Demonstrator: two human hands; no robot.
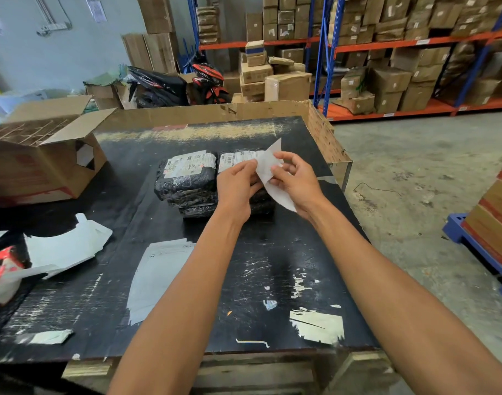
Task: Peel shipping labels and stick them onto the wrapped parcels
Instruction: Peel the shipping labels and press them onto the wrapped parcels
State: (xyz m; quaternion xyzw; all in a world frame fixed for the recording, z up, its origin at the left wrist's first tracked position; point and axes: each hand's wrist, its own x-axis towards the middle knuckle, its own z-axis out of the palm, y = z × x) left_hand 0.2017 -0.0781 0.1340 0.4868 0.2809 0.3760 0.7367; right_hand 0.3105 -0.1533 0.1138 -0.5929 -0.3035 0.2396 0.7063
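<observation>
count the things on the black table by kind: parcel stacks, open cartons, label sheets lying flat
parcel stacks: 2, left stack and right stack
open cartons: 1, carton
label sheets lying flat: 1, sheet
total: 4

Table: you are working at a black, scuffed tabletop (272,266) with a cardboard wall (209,112) standing along its far edge.
Middle: two stacks of black-wrapped parcels (187,183) are sitting side by side, touching.
Left: an open cardboard box (44,163) is resting at the far left corner.
Near left: white backing sheets (67,249) are lying loose.
Near centre: a pale label sheet (155,277) is lying flat.
Near right: torn paper scraps (318,326) are sticking to the surface.
</observation>
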